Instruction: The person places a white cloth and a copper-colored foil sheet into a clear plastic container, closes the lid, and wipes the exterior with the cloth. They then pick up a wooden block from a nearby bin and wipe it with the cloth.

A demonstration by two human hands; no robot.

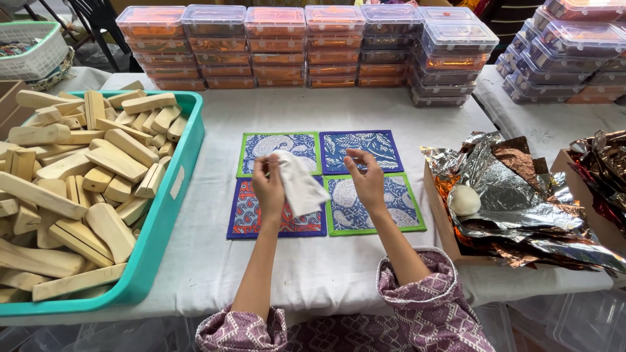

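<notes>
Head view: left hand [267, 186] pinches a small white cloth pouch [298, 182] at its upper corner, fingers closed on the fabric; the pouch hangs toward 4 o'clock from the grip. Right hand [366, 179] is just beside it at 3 o'clock, fingers loosely curled, thumb and forefinger near each other but holding nothing, not touching the pouch.

Both hands hover over four square block-printed fabric mats [326, 181] laid two by two on the white tablecloth [306, 267]: green-bordered blue at 10 o'clock, dark-blue-bordered at 2, orange-and-blue at 7, green-bordered blue at 4. The pouch sits above the seam between the left pair.

At 9 o'clock, a teal plastic tub [171, 215] heaped with pale wooden blocks [78, 176], piled above the rim.

At 3 o'clock, an open brown cardboard box [438, 215] full of crumpled silver and copper foil sheets [521, 195], with one round white ball [464, 199] resting on the foil.

At 12 o'clock, stacks of clear lidded plastic boxes [306, 45] with orange-brown contents, several rows wide; more stacks at 2 o'clock.

At 11 o'clock, a white mesh basket [29, 52], contents unclear.
</notes>
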